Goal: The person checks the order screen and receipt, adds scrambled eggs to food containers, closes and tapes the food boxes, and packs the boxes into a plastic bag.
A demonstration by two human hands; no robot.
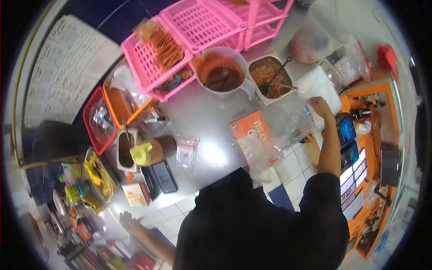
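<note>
My right hand (319, 107) is at the right of the steel counter, its fingers closed on the edge of a clear plastic bag (294, 118). Beside the bag lies an orange printed box (255, 130), partly covered by more clear plastic (254, 155). A stack of white sheets or bags (320, 85) is just behind my right hand. My left hand (129, 222) is low at the left, near the counter's front edge, slightly blurred, with its fingers apart and nothing in them. A small orange and white box (136, 195) is the nearest thing to it.
Behind stand pink baskets (202, 24), a jug of brown sauce (222, 74) and a steel tray of chopped food (271, 78) with a ladle. A yellow-lidded container (147, 153), a phone (164, 176) and a small packet (186, 153) are on the left part of the counter (198, 121).
</note>
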